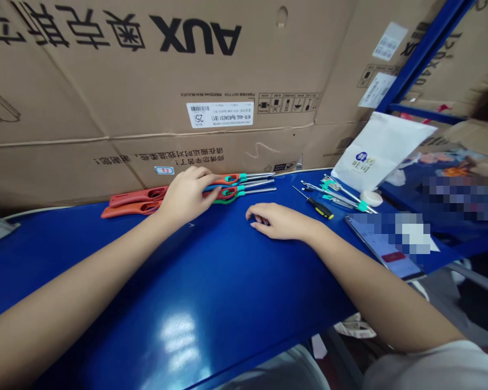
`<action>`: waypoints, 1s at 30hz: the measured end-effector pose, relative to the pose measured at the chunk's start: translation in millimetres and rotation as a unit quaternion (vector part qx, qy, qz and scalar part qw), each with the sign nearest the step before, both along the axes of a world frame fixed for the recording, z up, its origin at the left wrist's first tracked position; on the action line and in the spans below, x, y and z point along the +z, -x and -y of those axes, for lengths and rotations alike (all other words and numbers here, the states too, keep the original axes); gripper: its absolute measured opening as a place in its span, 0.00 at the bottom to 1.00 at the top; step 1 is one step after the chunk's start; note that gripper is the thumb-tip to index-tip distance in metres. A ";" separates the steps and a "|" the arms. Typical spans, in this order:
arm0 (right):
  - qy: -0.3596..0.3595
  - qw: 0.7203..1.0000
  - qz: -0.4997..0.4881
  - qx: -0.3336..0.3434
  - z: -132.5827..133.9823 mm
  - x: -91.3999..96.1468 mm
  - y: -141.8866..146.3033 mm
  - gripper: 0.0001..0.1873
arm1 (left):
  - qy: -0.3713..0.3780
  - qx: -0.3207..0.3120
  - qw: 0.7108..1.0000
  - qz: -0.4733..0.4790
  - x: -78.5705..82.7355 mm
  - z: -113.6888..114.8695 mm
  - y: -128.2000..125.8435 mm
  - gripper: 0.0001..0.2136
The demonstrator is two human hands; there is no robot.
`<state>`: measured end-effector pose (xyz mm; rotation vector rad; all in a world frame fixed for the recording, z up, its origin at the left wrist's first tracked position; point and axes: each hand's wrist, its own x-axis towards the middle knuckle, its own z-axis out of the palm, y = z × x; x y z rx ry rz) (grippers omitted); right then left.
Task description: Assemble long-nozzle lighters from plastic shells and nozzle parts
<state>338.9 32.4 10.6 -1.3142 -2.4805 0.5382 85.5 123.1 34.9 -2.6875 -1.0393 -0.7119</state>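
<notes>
Long-nosed gas lighters with red, orange, blue and green handles and metal tubes lie side by side at the back of the table, their tubes pointing right. My left hand (190,196) is closed over this row, fingers and thumb around a blue-handled lighter (212,187). Part of the row is hidden under that hand. An orange lighter handle (126,209) shows to its left. My right hand (277,221) rests on the blue table (228,281), fingers loosely curled, thumb apart and nothing held. A black-and-yellow screwdriver (320,208) lies just beyond it.
Several metal lighter tubes with teal parts (335,189) lie at the back right beside a white paper bag (380,149). A phone (380,246) lies at the right edge. Large cardboard boxes (146,81) form a wall behind; a blue metal frame (421,59) stands right.
</notes>
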 end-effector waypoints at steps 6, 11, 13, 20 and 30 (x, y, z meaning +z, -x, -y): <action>0.005 1.000 0.005 0.000 1.9 -0.1 -1.1 0.09 | 0.054 -0.042 0.998 -0.005 -3.9 46.3 41.7 0.16; 0.007 1.000 0.013 -0.006 2.5 -2.8 0.7 0.09 | 0.103 0.002 0.994 -0.026 -10.4 76.3 88.5 0.15; 0.011 1.000 0.017 -0.008 2.6 -3.5 2.0 0.09 | 0.109 0.034 0.993 -0.035 -13.6 77.2 107.4 0.15; 0.024 0.999 0.027 -0.016 1.1 -5.3 3.0 0.10 | 0.068 0.180 0.980 -0.045 -30.9 38.0 168.3 0.20; 0.036 0.998 0.041 -0.019 1.6 -7.0 2.2 0.13 | 0.090 0.205 0.973 -0.062 -39.2 34.4 170.7 0.24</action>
